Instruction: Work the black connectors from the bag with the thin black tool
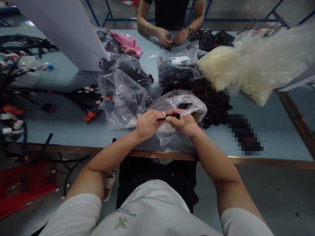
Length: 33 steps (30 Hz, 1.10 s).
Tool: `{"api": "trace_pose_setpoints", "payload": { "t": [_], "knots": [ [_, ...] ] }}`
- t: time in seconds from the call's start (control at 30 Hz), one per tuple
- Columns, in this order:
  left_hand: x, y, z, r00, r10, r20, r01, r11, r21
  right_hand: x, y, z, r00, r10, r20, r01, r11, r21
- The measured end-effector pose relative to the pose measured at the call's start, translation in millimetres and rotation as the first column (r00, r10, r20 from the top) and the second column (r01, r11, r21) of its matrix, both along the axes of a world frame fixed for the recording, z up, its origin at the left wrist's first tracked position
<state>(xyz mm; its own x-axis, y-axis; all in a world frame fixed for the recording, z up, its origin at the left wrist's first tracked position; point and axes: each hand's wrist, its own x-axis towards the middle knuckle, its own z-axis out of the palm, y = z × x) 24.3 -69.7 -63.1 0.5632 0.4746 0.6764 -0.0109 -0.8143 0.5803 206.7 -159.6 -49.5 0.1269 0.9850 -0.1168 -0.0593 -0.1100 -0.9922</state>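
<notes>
My left hand [148,124] and my right hand [184,124] meet above the near side of the table, fingers pinched. Between their fingertips is a small black part [161,119]; its exact kind is too small to tell. Under and behind my hands lies an opened clear plastic bag [194,99] with dark contents partly visible. Just past it spreads a heap of black parts [214,101]. Left of my hands rests another clear bag [120,101].
Wire harnesses with orange connectors [90,115] lie at the left, beside a white upright panel [66,32]. Across the table a co-worker's hands [165,37] handle small dark parts. Bags of pale yellow pieces [221,64] stand at right, near a pixelated dark object [246,134].
</notes>
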Motion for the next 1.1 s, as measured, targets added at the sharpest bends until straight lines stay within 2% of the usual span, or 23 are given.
{"api": "trace_pose_setpoints", "payload": {
  "t": [0.07,0.13,0.2,0.27,0.3,0.33,0.4,0.53,0.6,0.73,0.8,0.97,1.1],
  "knots": [
    [-0.9,3.0,2.3,0.998,-0.047,-0.036,0.045,0.997,-0.056,1.7,0.4,3.6,0.998,-0.016,0.066,0.013,0.999,0.047],
    [-3.3,9.7,7.6,0.978,-0.175,-0.111,0.153,0.972,-0.180,5.7,-0.7,9.0,0.993,-0.004,0.119,-0.002,0.999,0.055],
    [-6.6,18.3,15.1,0.916,-0.365,-0.166,0.287,0.886,-0.364,10.6,-3.1,14.8,0.990,0.043,0.137,-0.046,0.999,0.024],
    [-9.3,25.5,22.6,0.845,-0.504,-0.180,0.367,0.790,-0.492,14.3,-5.7,18.7,0.988,0.099,0.122,-0.098,0.995,-0.010],
    [-10.1,27.8,25.4,0.820,-0.539,-0.191,0.387,0.769,-0.509,15.2,-6.6,19.4,0.987,0.120,0.110,-0.119,0.993,-0.018],
    [-10.3,28.9,27.2,0.809,-0.550,-0.208,0.397,0.772,-0.496,15.4,-7.3,19.1,0.987,0.133,0.095,-0.132,0.991,-0.022],
    [-9.4,28.2,27.7,0.823,-0.509,-0.252,0.377,0.822,-0.427,14.1,-7.5,16.0,0.989,0.141,0.048,-0.140,0.990,-0.032],
    [-6.5,22.5,22.9,0.902,-0.323,-0.287,0.233,0.923,-0.307,9.6,-6.2,6.9,0.990,0.121,-0.068,-0.125,0.991,-0.055],
    [-6.5,22.3,22.0,0.907,-0.308,-0.288,0.224,0.931,-0.290,8.7,-5.7,5.0,0.990,0.114,-0.080,-0.118,0.992,-0.050],
    [-8.1,27.3,24.7,0.855,-0.453,-0.254,0.353,0.866,-0.355,9.8,-5.6,5.7,0.989,0.118,-0.086,-0.121,0.992,-0.030],
    [-8.1,27.8,25.3,0.857,-0.461,-0.231,0.361,0.856,-0.370,9.7,-5.7,6.4,0.988,0.114,-0.102,-0.117,0.993,-0.027],
    [-5.6,19.1,21.1,0.953,-0.219,-0.209,0.145,0.937,-0.319,3.6,-5.9,7.3,0.991,0.060,-0.120,-0.065,0.997,-0.039],
    [-4.1,14.4,18.5,0.968,-0.164,-0.191,0.115,0.963,-0.244,0.2,-6.0,6.1,0.995,0.049,-0.092,-0.049,0.999,-0.008]
  ]
}}
